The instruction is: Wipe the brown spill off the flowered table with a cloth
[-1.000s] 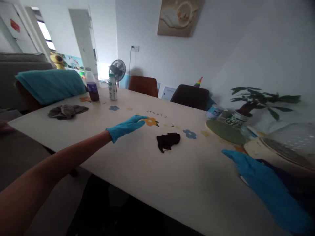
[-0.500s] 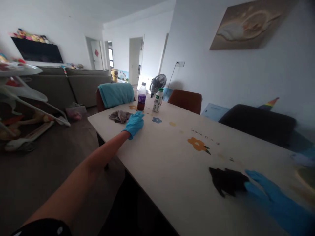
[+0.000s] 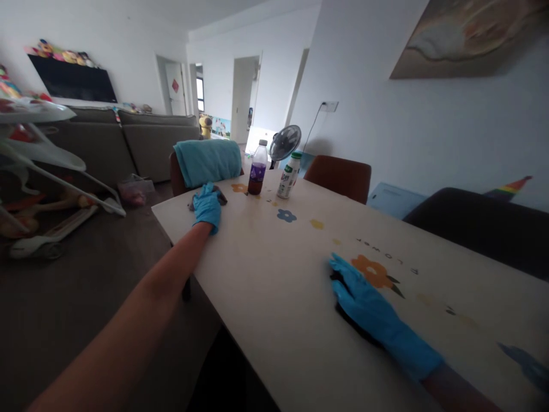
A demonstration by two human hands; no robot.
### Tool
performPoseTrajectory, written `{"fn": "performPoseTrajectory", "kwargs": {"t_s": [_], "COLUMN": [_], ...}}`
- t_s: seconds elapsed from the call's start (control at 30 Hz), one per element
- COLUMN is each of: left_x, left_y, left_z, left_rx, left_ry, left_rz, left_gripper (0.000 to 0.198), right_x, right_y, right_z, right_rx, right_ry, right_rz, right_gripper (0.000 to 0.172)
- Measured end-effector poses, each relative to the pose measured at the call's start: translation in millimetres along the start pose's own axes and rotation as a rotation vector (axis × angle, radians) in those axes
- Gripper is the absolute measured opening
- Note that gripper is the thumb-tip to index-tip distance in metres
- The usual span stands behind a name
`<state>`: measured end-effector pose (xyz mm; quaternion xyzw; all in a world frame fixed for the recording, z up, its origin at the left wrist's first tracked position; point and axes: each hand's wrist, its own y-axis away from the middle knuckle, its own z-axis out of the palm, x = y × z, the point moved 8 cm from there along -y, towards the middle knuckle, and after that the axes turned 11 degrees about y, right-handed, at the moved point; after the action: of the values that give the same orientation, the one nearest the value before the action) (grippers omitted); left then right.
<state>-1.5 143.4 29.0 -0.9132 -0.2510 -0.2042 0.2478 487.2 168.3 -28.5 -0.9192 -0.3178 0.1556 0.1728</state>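
Note:
My left hand (image 3: 207, 209), in a blue glove, lies over a crumpled grey-brown cloth (image 3: 222, 197) at the far left end of the white table (image 3: 274, 269). My right hand (image 3: 364, 297), also gloved in blue, rests on a black cloth (image 3: 358, 327) near the orange flower print. Its fingers reach forward, and the cloth shows along the edge of the palm and between thumb and fingers. A bottle with dark liquid and a purple label (image 3: 257, 171) stands upright beside a white bottle with a green cap (image 3: 289, 176).
Beyond the table are a chair with a turquoise towel (image 3: 209, 162), a brown chair (image 3: 338, 176), a black chair (image 3: 476, 226) and a fan (image 3: 285, 143). At the left are a white high chair (image 3: 38, 137) and a grey sofa (image 3: 158, 140).
My left hand has moved left onto the grey-brown cloth. My right hand has come left and now covers much of the black cloth, which has shifted left too. The view has turned slightly.

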Motion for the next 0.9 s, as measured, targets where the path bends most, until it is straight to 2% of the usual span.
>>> {"fn": "performPoseTrajectory", "kwargs": {"t_s": [0.1,0.17,0.23,0.4,0.53,0.63,0.7,0.8,0.9], "left_x": [-7.2,-4.8,-1.8,-1.2,-2.2,-4.2,-6.2,-7.8,-6.1], "left_y": [0.0,-0.1,-0.8,-2.6,-2.2,-2.6,-3.8,-5.9,-6.4], "left_z": [0.4,3.2,6.3,9.6,11.0,12.3,12.5,12.1,10.8], "left_rx": [0.041,0.030,0.009,-0.013,-0.030,-0.045,-0.048,-0.049,-0.043], "left_ry": [-0.007,-0.010,-0.013,-0.025,-0.041,-0.054,-0.066,-0.085,-0.096], "left_rz": [-0.028,0.007,0.039,0.039,0.037,0.039,0.034,0.029,0.041], "left_gripper": [0.054,0.053,0.049,0.048,0.047,0.048,0.047,0.044,0.041], "right_x": [-34.2,-62.5,-96.6,-191.2,-233.9,-237.9,-225.4,-188.4,-138.0], "right_y": [-38.9,-69.5,-102.8,-187.8,-246.6,-276.8,-288.2,-291.2,-278.7], "right_z": [26.9,46.0,67.4,117.8,148.6,160.9,161.2,152.1,136.7], "right_rx": [0.004,0.015,-0.009,-0.098,-0.153,-0.212,-0.241,-0.265,-0.273], "right_ry": [-0.051,-0.082,-0.111,-0.094,-0.027,0.037,0.078,0.136,0.191], "right_rz": [-0.067,-0.069,-0.063,-0.162,-0.189,-0.188,-0.162,-0.099,-0.029], "right_gripper": [0.057,0.058,0.060,0.064,0.057,0.048,0.044,0.044,0.051]}}
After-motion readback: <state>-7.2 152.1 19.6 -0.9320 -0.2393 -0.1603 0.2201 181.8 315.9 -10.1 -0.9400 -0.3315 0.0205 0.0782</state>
